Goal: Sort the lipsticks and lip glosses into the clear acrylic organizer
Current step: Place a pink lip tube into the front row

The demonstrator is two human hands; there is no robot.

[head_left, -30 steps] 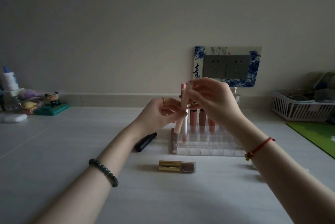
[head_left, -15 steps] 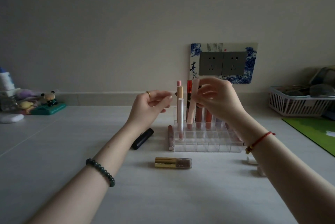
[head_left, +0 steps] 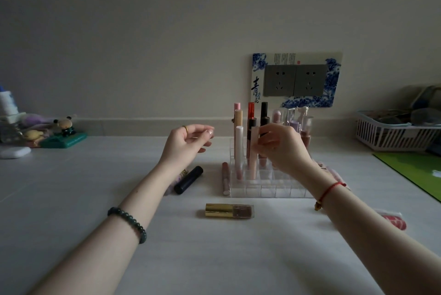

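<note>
Setting: a room in a home, at a dressing or vanity surface. Indicators:
- A white tabletop [head_left: 71,199] abuts a plain painted wall [head_left: 143,32].
- A double socket [head_left: 295,80] on the far wall sits in a blue-and-white decorative surround [head_left: 259,63].
- Cartoon figurines [head_left: 65,125] stand at far left.
- A white plastic basket [head_left: 391,136] of household items stands at far right, beside a green mat [head_left: 415,170].
- Cosmetic tubes [head_left: 239,146] stand in a clear acrylic organizer [head_left: 269,187].

Dim light, bare pale wall [head_left: 167,32], blue-framed double socket [head_left: 296,79], white table [head_left: 214,247].
</note>
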